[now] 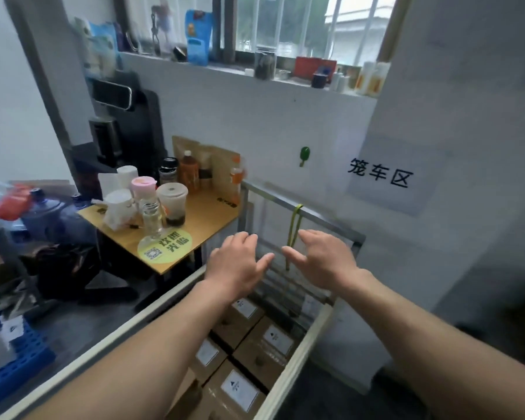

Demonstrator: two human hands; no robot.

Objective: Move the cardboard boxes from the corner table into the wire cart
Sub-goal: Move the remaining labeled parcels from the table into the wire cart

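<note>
Several brown cardboard boxes (264,344) with white labels lie packed inside the wire cart (297,371), below my forearms. My left hand (235,262) and my right hand (322,256) hover side by side above the cart's far end, palms down, fingers spread, holding nothing. A small wooden table (203,219) stands to the left of the cart, against the wall. It carries cups, bottles and brown pouches; no cardboard box shows on it.
A yellow-green strap (294,225) hangs from the cart's far rail. A pink-lidded bottle (144,195) and plastic cups (172,203) crowd the table. Blue water jugs (47,216), a black machine (128,128) and a blue pallet (15,362) fill the left floor. White wall stands at right.
</note>
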